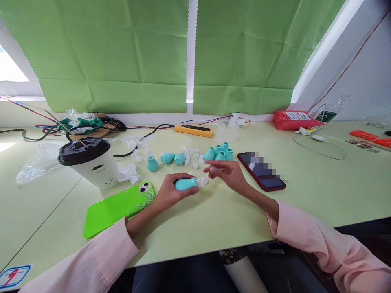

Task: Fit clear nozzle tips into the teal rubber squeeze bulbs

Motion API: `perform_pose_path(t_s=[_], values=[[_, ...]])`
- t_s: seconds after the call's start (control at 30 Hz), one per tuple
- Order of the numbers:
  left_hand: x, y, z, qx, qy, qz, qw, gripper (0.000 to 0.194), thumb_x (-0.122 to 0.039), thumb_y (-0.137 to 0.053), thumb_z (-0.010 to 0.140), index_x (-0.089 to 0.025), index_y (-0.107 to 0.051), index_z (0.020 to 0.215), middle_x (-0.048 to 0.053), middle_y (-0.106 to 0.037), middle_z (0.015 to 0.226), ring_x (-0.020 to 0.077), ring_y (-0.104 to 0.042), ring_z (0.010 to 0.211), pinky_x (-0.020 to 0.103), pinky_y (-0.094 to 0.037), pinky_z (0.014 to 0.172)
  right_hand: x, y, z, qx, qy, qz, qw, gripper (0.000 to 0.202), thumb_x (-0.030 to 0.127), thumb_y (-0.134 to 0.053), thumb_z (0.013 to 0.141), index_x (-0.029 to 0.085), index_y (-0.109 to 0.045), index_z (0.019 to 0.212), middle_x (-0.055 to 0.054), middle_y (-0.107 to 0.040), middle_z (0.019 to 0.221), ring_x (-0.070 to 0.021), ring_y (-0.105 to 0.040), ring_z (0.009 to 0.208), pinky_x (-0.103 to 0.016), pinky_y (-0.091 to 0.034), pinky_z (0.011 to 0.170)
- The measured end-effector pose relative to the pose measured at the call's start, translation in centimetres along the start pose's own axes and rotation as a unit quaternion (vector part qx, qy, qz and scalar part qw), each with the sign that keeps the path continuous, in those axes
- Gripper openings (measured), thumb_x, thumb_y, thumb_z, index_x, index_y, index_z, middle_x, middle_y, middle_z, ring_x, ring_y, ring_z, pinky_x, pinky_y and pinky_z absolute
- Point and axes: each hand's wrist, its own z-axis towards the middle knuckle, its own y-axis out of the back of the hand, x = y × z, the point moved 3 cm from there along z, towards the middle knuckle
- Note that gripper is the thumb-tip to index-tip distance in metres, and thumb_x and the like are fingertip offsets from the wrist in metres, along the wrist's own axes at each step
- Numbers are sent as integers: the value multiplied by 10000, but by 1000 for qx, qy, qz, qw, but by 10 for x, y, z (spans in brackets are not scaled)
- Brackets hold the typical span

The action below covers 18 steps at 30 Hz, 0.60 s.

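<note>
Near the desk's [214, 221] back edge, a power strip [195, 130] lies behind the bulbs [210, 154]. Left stands a cup [102, 169], a face-down phone [114, 209] before it; right lies a face-up phone [262, 173].

From the wearer's head, the single camera looks forward and down, close above the near side of the desk [207, 228], facing the green blinds [116, 53] behind it.
</note>
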Motion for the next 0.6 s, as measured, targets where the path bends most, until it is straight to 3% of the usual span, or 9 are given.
perform_pose_path(t_s=[0.1,0.17,0.23,0.37,0.47,0.6], values=[[4,7,3,-51,3,-58,997,261,-383,-570,647,-125,-596,676,16,-578,587,110,-494,511,218,-391,474,3,15,13,-83,115,-144,979,245,330,-542,723,173,-625,892,-64,-642,804,-154,-570,689,-313,-481,627],[8,12,5,-81,-4,-130,988,259,-369,-529,686,-114,-574,661,29,-577,613,107,-495,515,221,-393,476,2,13,19,-54,193,-265,943,182,281,-529,738,174,-633,842,-64,-640,798,-169,-543,739,-339,-445,700],[11,15,6,-99,-2,-201,975,242,-346,-513,699,-108,-557,715,30,-566,606,106,-496,501,226,-392,467,-3,3,25,23,230,-362,903,174,238,-495,762,165,-632,841,-66,-639,789,-185,-509,796,-344,-407,730],[14,14,7,-96,27,-264,959,231,-320,-509,694,-119,-519,808,5,-541,538,108,-479,439,219,-359,403,-10,-18,38,152,207,-498,828,222,197,-445,793,182,-596,955,-73,-618,838,-207,-457,841,-324,-343,671],[13,11,7,-82,37,-275,957,198,-309,-502,690,-129,-517,769,-7,-528,501,104,-465,405,209,-336,370,-9,-27,48,212,179,-567,776,304,145,-469,762,225,-546,1045,-83,-588,892,-224,-426,879,-322,-284,661],[13,9,7,-48,44,-280,958,166,-295,-501,689,-130,-510,705,-4,-531,506,91,-454,385,199,-318,353,-9,-33,57,252,160,-577,761,314,91,-489,723,228,-576,991,-75,-567,871,-215,-420,882,-317,-239,665]])
